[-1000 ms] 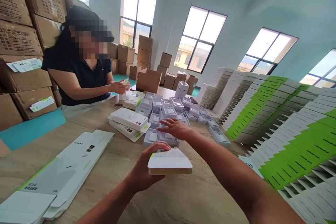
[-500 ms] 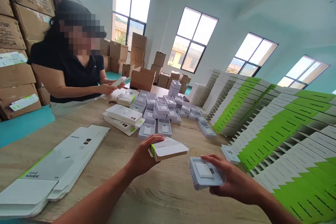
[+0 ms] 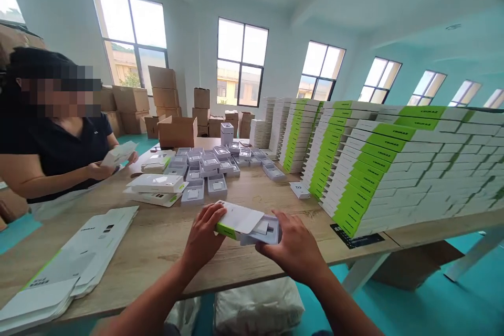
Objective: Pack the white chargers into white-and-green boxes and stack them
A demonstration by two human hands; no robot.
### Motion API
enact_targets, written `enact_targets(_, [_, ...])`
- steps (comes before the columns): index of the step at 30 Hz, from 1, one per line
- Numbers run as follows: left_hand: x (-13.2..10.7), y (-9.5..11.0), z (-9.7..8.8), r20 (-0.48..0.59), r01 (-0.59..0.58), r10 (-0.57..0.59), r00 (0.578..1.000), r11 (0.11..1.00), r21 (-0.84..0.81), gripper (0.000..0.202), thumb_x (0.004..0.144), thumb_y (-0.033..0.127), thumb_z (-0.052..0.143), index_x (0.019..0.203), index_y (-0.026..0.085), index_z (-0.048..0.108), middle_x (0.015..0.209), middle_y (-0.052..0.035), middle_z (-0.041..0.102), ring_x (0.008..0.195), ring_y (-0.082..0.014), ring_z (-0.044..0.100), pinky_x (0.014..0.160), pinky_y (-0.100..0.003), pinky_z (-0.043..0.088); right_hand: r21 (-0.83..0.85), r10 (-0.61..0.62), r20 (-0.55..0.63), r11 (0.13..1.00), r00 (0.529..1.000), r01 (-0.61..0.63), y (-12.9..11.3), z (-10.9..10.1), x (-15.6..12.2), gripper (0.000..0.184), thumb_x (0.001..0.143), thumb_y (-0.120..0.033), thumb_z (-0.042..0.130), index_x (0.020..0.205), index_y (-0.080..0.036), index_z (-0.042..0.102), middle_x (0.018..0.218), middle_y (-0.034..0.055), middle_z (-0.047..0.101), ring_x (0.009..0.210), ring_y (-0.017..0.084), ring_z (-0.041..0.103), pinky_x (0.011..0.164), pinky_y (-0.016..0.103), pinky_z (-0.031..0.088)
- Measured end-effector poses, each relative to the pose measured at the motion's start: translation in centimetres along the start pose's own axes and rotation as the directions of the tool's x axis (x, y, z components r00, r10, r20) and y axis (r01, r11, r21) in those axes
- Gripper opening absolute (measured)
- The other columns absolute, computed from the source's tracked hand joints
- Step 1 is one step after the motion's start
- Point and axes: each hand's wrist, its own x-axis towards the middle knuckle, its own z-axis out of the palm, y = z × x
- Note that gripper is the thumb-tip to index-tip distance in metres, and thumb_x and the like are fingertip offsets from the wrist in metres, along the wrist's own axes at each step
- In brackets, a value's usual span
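Well left of the left hand, flat-packed white cardboard sleeves (image 3: 66, 257) with green edges lie in a loose pile on the wooden worktop (image 3: 157, 236). Farther out beyond them, a co-worker in a dark shirt (image 3: 51, 149) holds a white box sleeve (image 3: 118, 153) up in both hands. Ahead of the left hand sit two white boxes (image 3: 155, 184), one lying on another, and past them spread rows of small grey-white plastic trays (image 3: 205, 168). The left hand (image 3: 203, 239), fingers spread, grips a green-edged white sleeve (image 3: 238, 218) from its left end, just above the worktop. That sleeve overlaps the left end of a grey-white plastic tray (image 3: 265, 231); whether the tray is already inside it is hard to tell. The right hand (image 3: 293, 252) curls over the tray's right end, fingers and thumb closed around it. Ahead and right of that hand lie a small white card (image 3: 300, 190) and a black label (image 3: 356, 235), with tall stacks of green-striped white boxes (image 3: 378, 168) beyond.
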Motion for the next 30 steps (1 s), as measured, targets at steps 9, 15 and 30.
enact_targets(9, [-0.8, 1.9, -0.8, 0.032, -0.040, 0.038, 0.999, 0.997, 0.064, 0.052, 0.078, 0.009, 0.060, 0.128, 0.025, 0.056, 0.128, -0.0092, 0.063, 0.118, -0.0275, 0.062, 0.100, -0.045, 0.055, -0.050, -0.002, -0.076, 0.999, 0.997, -0.002, 0.0, -1.1, -1.2, 0.079, 0.073, -0.052, 0.076, 0.141, -0.020, 0.053, 0.137, 0.0169, 0.062, 0.121, 0.039, 0.056, 0.098, 0.050, 0.045])
enact_targets(15, [0.0, 2.5, -1.7, 0.046, -0.041, 0.037, 0.998, 0.995, 0.092, 0.051, 0.080, 0.010, 0.061, 0.129, 0.024, 0.057, 0.133, -0.0124, 0.062, 0.124, -0.0325, 0.059, 0.104, -0.053, 0.050, -0.067, 0.001, -0.014, 0.998, 1.000, -0.002, -1.3, -1.9, -1.8, 0.085, 0.076, -0.051, 0.071, 0.147, -0.014, 0.045, 0.132, 0.0187, 0.064, 0.120, 0.038, 0.056, 0.095, 0.049, 0.044])
enact_targets(30, [-0.6, 5.2, -2.4, 0.224, 0.254, -0.189, 0.956, 0.916, -0.312, 0.033, 0.086, 0.021, 0.058, 0.118, 0.018, 0.063, 0.111, -0.0108, 0.074, 0.102, -0.0278, 0.071, 0.085, -0.042, 0.060, 0.522, -0.185, -0.401, 0.759, 0.897, 0.390, 0.4, 2.3, -3.0, 0.078, 0.089, -0.038, 0.066, 0.155, -0.032, 0.025, 0.163, 0.0116, 0.031, 0.148, 0.029, 0.036, 0.110, 0.044, 0.044])
